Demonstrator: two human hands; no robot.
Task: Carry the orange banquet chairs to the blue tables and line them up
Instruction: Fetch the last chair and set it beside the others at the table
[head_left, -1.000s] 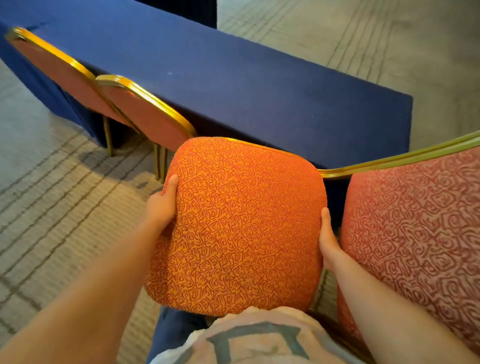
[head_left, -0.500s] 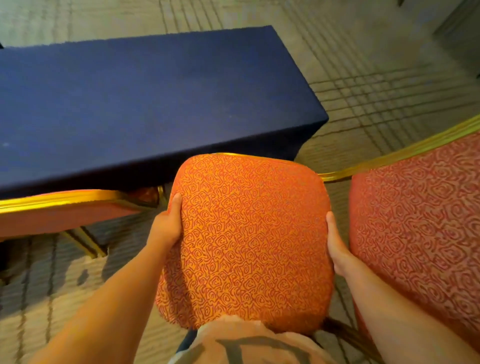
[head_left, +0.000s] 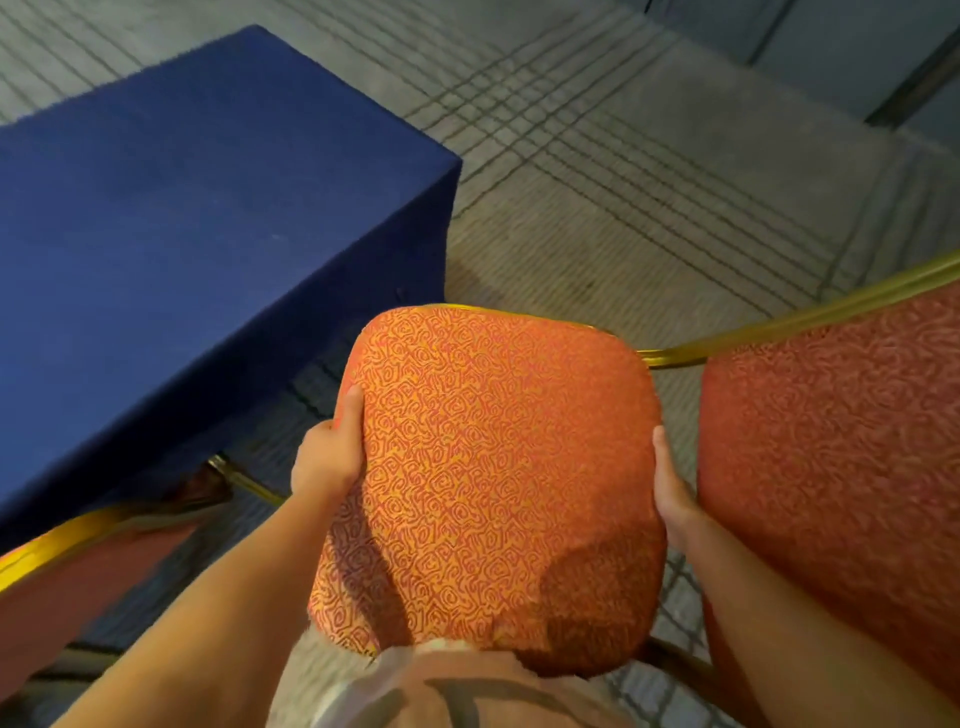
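Head view shows the chair (head_left: 493, 478), its seat edges clasped by the left hand (head_left: 327, 457) and right hand (head_left: 672, 488), held just off the table (head_left: 182, 208) corner; best keep it level, bring it left and square it beside the placed chair (head_left: 78, 566).

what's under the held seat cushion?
Mostly covered: the seat cushion hides its legs. Only a gold frame edge at its far rim and a dark bar by its near right corner show. Left hand and right hand grip its sides.
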